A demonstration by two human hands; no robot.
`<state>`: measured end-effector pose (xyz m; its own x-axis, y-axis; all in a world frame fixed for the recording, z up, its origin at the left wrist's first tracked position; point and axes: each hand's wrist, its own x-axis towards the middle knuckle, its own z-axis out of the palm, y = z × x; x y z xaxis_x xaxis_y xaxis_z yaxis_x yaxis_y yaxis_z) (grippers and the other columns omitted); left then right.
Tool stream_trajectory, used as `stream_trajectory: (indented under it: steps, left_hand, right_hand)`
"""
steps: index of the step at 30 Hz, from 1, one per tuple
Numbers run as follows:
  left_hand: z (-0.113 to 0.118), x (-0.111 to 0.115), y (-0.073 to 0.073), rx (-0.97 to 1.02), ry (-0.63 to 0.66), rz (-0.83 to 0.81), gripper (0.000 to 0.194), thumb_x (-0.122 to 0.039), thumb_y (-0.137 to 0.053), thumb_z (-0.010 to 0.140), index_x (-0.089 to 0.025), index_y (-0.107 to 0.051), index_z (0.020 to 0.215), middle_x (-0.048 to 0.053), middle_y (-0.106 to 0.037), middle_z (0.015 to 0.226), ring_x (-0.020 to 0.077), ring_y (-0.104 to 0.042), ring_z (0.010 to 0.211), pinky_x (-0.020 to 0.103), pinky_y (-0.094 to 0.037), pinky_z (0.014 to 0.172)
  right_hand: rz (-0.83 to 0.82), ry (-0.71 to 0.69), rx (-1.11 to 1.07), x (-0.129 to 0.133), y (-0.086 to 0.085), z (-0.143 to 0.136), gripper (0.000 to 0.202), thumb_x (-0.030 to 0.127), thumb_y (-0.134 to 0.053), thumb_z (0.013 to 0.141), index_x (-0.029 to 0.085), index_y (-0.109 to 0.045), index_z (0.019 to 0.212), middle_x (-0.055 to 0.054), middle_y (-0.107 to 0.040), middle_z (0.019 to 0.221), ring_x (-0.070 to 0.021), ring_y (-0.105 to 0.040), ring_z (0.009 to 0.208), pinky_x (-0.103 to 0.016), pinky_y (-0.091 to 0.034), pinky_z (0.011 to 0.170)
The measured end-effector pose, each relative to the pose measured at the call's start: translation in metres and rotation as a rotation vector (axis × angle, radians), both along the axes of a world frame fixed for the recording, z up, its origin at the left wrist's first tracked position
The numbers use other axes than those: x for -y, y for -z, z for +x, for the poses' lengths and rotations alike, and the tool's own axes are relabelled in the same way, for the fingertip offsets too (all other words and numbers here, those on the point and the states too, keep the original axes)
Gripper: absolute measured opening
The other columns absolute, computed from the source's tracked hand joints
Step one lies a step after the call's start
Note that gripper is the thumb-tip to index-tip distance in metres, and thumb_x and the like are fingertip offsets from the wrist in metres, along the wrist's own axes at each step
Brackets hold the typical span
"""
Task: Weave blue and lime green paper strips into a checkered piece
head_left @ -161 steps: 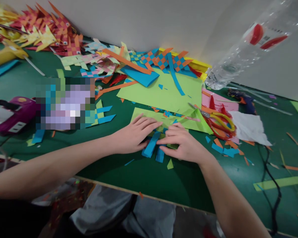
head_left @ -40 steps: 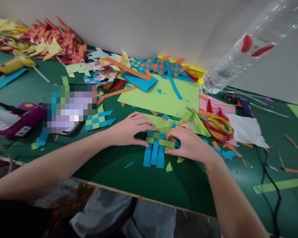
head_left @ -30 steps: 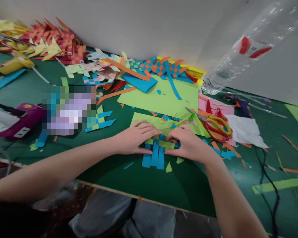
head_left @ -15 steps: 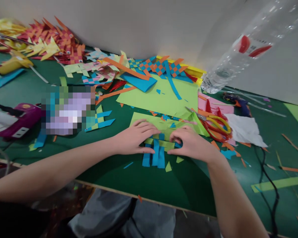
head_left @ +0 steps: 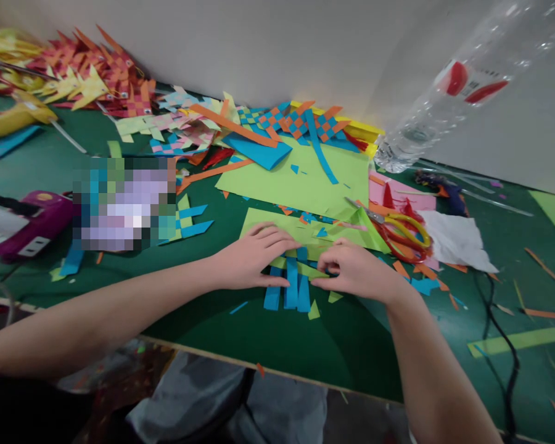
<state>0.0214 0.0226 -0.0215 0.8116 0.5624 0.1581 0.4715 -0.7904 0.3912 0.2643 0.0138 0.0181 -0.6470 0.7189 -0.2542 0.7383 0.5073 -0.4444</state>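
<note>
glue gun: lying up on the green table, yellow body
purple power block: sitting nearer the edge, cord plugging in
left hand: staying pretty open, fingers spreading over the woven piece and pressing it down
woven piece: lying between both hands, blue strips pointing at the person, a green strip crossing them
right hand: curling in, touching the green strip's end, can't tell if it's actually pinching
scissors: resting on scraps just beside some white tissue

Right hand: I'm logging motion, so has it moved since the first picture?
Yes: the right hand has shifted rightward, closer to the scissors lying still.
</note>
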Motion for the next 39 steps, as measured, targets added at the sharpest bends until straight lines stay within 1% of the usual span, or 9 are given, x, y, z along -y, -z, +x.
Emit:
stream_trajectory:
  steps: [8, 14, 20, 23, 26, 29, 32, 35, 39]
  left_hand:
    - [-0.001, -0.001, 0.001, 0.006, 0.024, -0.012, 0.062, -0.054, -0.055, 0.084, -0.018, -0.041, 0.133, 0.012, -0.053, 0.13, 0.026, -0.043, 0.126, 0.046, -0.028, 0.11]
    - [-0.002, -0.002, 0.001, 0.003, 0.04, -0.017, 0.06, -0.05, -0.057, 0.084, -0.019, -0.041, 0.133, 0.012, -0.053, 0.131, 0.0252, -0.042, 0.127, 0.046, -0.026, 0.111]
    - [-0.002, -0.002, -0.002, 0.02, 0.072, -0.029, 0.053, -0.049, -0.058, 0.084, -0.021, -0.049, 0.127, 0.011, -0.054, 0.129, 0.0254, -0.044, 0.125, 0.048, -0.025, 0.111]
    - [-0.003, -0.002, -0.004, 0.022, 0.075, -0.031, 0.057, -0.052, -0.061, 0.08, -0.023, -0.05, 0.127, 0.011, -0.053, 0.129, 0.0279, -0.042, 0.126, 0.05, -0.026, 0.11]
    - [-0.005, -0.001, -0.006, 0.027, 0.083, -0.04, 0.063, -0.056, -0.063, 0.076, -0.025, -0.049, 0.129, 0.012, -0.049, 0.133, 0.0306, -0.039, 0.127, 0.053, -0.025, 0.11]
    - [-0.006, -0.001, -0.008, 0.017, 0.125, -0.019, 0.06, -0.056, -0.061, 0.078, -0.028, -0.05, 0.13, 0.011, -0.047, 0.135, 0.0304, -0.038, 0.129, 0.054, -0.022, 0.112]
    - [-0.007, 0.0, -0.011, 0.005, 0.192, 0.022, 0.048, -0.052, -0.06, 0.081, -0.031, -0.056, 0.124, 0.009, -0.049, 0.133, 0.0296, -0.038, 0.13, 0.053, -0.021, 0.113]
    - [-0.007, 0.0, -0.012, 0.025, 0.237, 0.043, 0.042, -0.047, -0.061, 0.081, -0.031, -0.06, 0.12, 0.009, -0.051, 0.131, 0.0298, -0.039, 0.129, 0.054, -0.022, 0.113]
    - [-0.008, 0.0, -0.012, 0.015, 0.254, 0.041, 0.04, -0.046, -0.06, 0.082, -0.028, -0.06, 0.119, 0.01, -0.05, 0.132, 0.0294, -0.039, 0.129, 0.053, -0.022, 0.113]
  right_hand:
    - [0.0, 0.021, -0.019, -0.001, 0.003, 0.004, 0.029, 0.048, -0.065, 0.079, 0.019, -0.061, 0.075, -0.001, -0.057, 0.066, -0.0186, -0.049, 0.075, -0.028, -0.032, 0.067]
    - [0.012, 0.041, -0.028, -0.002, 0.001, 0.005, 0.024, 0.043, -0.063, 0.081, 0.02, -0.059, 0.077, 0.001, -0.053, 0.066, -0.0173, -0.046, 0.073, -0.028, -0.031, 0.068]
    - [0.017, 0.087, -0.02, -0.003, 0.002, 0.012, 0.022, 0.041, -0.065, 0.078, 0.021, -0.056, 0.077, 0.002, -0.049, 0.064, -0.0183, -0.046, 0.076, -0.027, -0.031, 0.065]
    - [0.018, 0.099, -0.041, -0.004, 0.002, 0.016, 0.022, 0.039, -0.065, 0.077, 0.021, -0.056, 0.084, 0.002, -0.048, 0.065, -0.0173, -0.047, 0.073, -0.027, -0.031, 0.064]
    - [0.025, 0.111, -0.073, -0.003, 0.0, 0.016, 0.03, 0.043, -0.067, 0.075, 0.02, -0.056, 0.092, 0.003, -0.049, 0.068, -0.0163, -0.047, 0.07, -0.027, -0.033, 0.062]
    - [0.13, 0.123, -0.142, -0.002, -0.004, 0.011, 0.039, 0.049, -0.068, 0.074, 0.021, -0.056, 0.098, -0.001, -0.057, 0.079, -0.0183, -0.052, 0.076, -0.032, -0.037, 0.072]
    - [0.23, 0.096, -0.218, 0.0, -0.004, 0.006, 0.046, 0.048, -0.069, 0.075, 0.024, -0.055, 0.111, -0.006, -0.061, 0.105, -0.0246, -0.055, 0.101, -0.039, -0.037, 0.09]
    - [0.218, 0.018, -0.229, 0.0, -0.001, 0.003, 0.054, 0.046, -0.071, 0.073, 0.025, -0.053, 0.119, -0.007, -0.058, 0.121, -0.0268, -0.048, 0.118, -0.043, -0.033, 0.1]
    - [0.145, -0.021, -0.224, -0.001, 0.004, 0.002, 0.054, 0.044, -0.072, 0.073, 0.024, -0.053, 0.12, -0.007, -0.057, 0.124, -0.0274, -0.048, 0.118, -0.045, -0.037, 0.099]
